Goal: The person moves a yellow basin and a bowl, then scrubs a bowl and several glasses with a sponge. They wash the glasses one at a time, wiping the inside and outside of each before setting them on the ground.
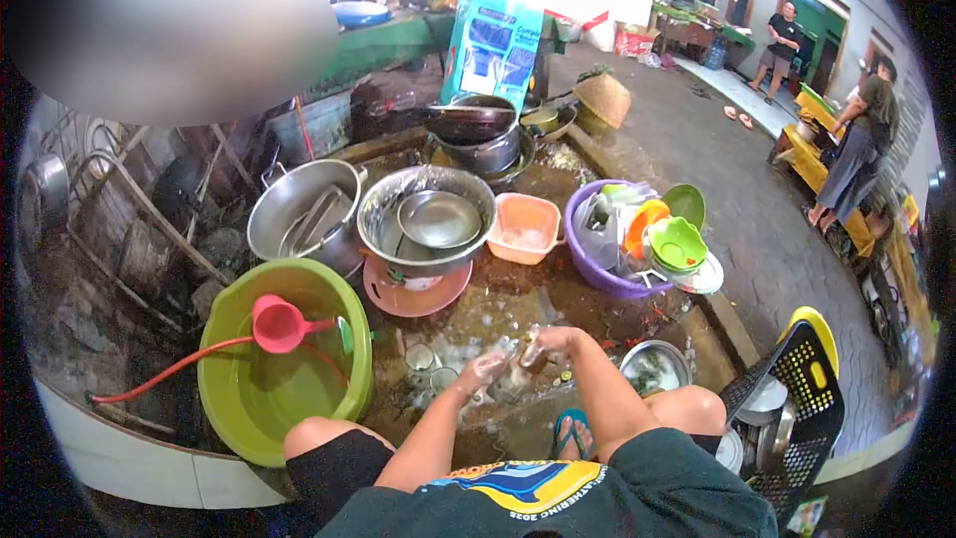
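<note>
Low over the wet ground, my left hand (486, 369) and my right hand (548, 341) are close together, both covered with suds. Their fingers are curled round something small, partly clear and partly brownish, which I cannot make out. To the left of my left hand, a drinking glass (420, 357) and a second glass (444, 379) stand on the wet floor. A metal bowl (655, 369) with greenish scraps in water lies to the right of my right hand. White foam (468, 324) spreads over the ground ahead of my hands.
A green tub (221, 379) with water holds a pink dipper (279, 325); a red hose (169, 367) runs into it. Ahead are large metal pots (299, 201), an orange basket (524, 257) and a purple basin (588, 259) of dishes. A black crate (812, 408) stands right. Two people stand farther off.
</note>
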The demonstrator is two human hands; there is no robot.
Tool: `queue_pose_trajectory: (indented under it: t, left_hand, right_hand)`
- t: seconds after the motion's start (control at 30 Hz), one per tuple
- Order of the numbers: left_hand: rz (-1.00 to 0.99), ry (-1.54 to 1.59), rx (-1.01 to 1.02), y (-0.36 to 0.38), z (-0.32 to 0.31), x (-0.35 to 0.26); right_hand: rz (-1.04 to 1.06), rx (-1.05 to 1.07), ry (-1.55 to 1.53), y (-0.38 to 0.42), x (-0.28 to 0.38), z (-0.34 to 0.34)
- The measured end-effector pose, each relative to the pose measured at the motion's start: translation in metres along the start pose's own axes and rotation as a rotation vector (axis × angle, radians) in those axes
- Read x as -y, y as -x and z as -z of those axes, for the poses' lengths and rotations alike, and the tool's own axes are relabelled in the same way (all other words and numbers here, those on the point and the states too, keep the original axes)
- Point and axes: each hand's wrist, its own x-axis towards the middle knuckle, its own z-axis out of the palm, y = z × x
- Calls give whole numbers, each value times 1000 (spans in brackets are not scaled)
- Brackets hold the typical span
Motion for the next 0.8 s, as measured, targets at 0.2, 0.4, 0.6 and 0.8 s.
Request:
queue_pose_trajectory:
  t: [0.2, 0.4, 0.6, 0.8]
  left_hand:
    - [92, 381, 51, 27, -45, -50]
    - [19, 920, -84, 28, -76, -45]
    - [-770, 1050, 166, -25, -39, -1]
    - [-153, 683, -277, 22, -59, -49]
  right_hand:
    - [226, -41, 388, -13, 7, 9]
    - [-180, -775, 409, 11, 115, -48]
    - [227, -693, 809, -49, 45, -116]
    - [-86, -831, 687, -11, 88, -63]
